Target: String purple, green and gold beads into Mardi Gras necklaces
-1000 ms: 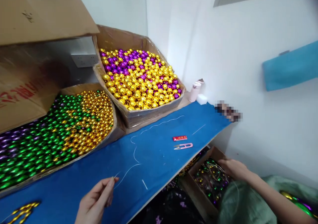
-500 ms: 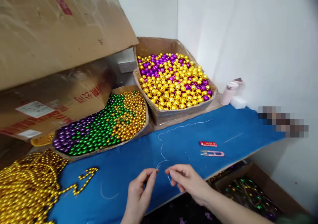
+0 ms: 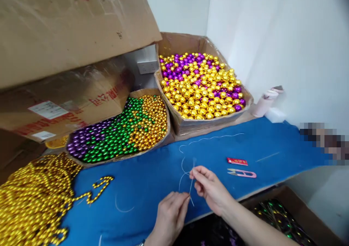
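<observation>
My left hand (image 3: pixel 171 215) is closed in a pinch on a white thread (image 3: pixel 180 182) near the front edge of the blue cloth (image 3: pixel 147 187). Above and to its right, my right hand (image 3: pixel 208 186) pinches a thin needle-like piece (image 3: pixel 191 186) that slants down toward the left fingertips. The thread trails from the hands in loose curves up the cloth. To the right of my hands lie pink thread snips (image 3: pixel 247 174) and a small red packet (image 3: pixel 237 161).
Gold bead strings (image 3: pixel 29 198) are heaped at the left. Behind stand a box of purple, green and gold beads (image 3: pixel 117 137) and a box of larger gold and purple beads (image 3: pixel 201 89). A pink bottle (image 3: pixel 264 103) stands back right; an open box (image 3: pixel 308 209) sits below.
My hands have come closer together, with the right one now higher than the left. The needle-like piece now spans between their fingertips. The whole view has shifted slightly.
</observation>
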### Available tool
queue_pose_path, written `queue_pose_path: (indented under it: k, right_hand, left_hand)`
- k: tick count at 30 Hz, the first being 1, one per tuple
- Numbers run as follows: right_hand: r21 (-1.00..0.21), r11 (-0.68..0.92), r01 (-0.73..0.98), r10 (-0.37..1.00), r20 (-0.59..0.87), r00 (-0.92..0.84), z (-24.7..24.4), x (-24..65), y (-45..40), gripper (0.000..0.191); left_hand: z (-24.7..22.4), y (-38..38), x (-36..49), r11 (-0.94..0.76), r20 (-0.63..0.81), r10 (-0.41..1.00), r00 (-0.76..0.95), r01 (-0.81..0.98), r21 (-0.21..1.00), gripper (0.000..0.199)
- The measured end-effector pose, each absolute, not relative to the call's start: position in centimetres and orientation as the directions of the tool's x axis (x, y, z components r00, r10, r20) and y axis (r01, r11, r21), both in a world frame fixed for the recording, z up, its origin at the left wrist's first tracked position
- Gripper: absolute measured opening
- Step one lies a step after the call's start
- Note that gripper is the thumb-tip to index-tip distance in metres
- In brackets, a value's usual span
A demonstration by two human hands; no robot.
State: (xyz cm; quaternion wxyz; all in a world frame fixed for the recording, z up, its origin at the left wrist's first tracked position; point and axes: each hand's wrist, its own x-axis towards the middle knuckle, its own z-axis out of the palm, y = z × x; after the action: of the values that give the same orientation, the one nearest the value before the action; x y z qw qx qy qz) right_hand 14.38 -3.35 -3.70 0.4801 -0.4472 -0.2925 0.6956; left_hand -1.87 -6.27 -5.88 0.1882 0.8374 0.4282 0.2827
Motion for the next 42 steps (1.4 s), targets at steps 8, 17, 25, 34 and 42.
queue_pose_path:
  k: [8, 17, 25, 34, 42]
  right_hand:
    - [-0.957, -0.160, -0.242, 0.987, -0.161, -0.018, -3.4, 17.6, -2.2, 0.025]
    - [-0.990, -0.073, 0.124, 0.988, -0.088, -0.125, -5.1, 16.8, -2.9, 0.031]
    - [-0.985, -0.048, 0.167, 0.981, -0.078, -0.176, -4.5, 15.4, -3.1, 0.036]
    - [-0.980, -0.076, 0.185, 0.968, -0.117, -0.221, -4.8, 14.9, -3.6, 0.037]
    - [-0.984, -0.013, 0.176, 0.954, -0.065, -0.294, -3.7, 12.9, -3.4, 0.031]
  left_hand:
    - [-4.6, -5.4, -12.0, -0.260, 0.342, 0.930, 0.133, 0.896, 0.359, 0.024]
    - [-3.6, -7.1, -21.5, -0.313, 0.094, 0.940, 0.329, 0.938, -0.152, 0.055]
    - [-3.8, -5.2, -22.3, -0.443, 0.059, 0.891, 0.450, 0.891, -0.103, 0.027]
    - [-3.2, -5.1, -22.6, -0.457, 0.040, 0.888, 0.458, 0.870, 0.186, 0.021]
    - [-2.3, -3.8, -17.1, -0.285, 0.160, 0.959, 0.236, 0.805, 0.521, 0.029]
